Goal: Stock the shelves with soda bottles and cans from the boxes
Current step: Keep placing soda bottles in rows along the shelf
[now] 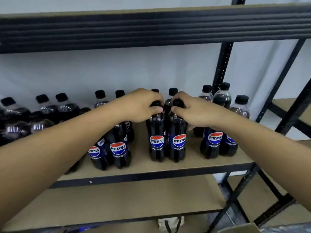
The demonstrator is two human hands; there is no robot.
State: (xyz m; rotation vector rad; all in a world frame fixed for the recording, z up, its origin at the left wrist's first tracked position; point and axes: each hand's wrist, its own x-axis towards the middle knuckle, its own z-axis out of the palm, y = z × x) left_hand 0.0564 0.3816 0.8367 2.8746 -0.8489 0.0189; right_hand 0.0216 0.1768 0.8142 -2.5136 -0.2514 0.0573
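Two Pepsi bottles stood upright and side by side at the middle of the shelf (pixel 193 163), their sides touching or nearly so and their labels facing out. The left hand (pixel 141 105) came down from above onto the left bottle (pixel 156 143), fingers curled round its black cap. The right hand (pixel 193 112) gripped the cap of the right bottle (pixel 178 143) the same way, thumb against the neck. The two hands were just beside each other, knuckles nearly meeting.

On either side stood more of the same stock: a front pair (pixel 117 152) to the left, partly behind the left forearm, and another pair (pixel 214 143) to the right, under the right wrist. Behind them ran a back row of black-capped bottles (pixel 172 95) against the pale wall, and a denser cluster (pixel 47 110) filled the far left of the board.

Above hung the dark edge of the upper shelf (pixel 151 27). Below was a lower shelf (pixel 134 199) of bare brown board. A perforated black upright (pixel 222 64) rose at the right, and a small pale bag with dark handles (pixel 170 223) sat at the bottom edge.
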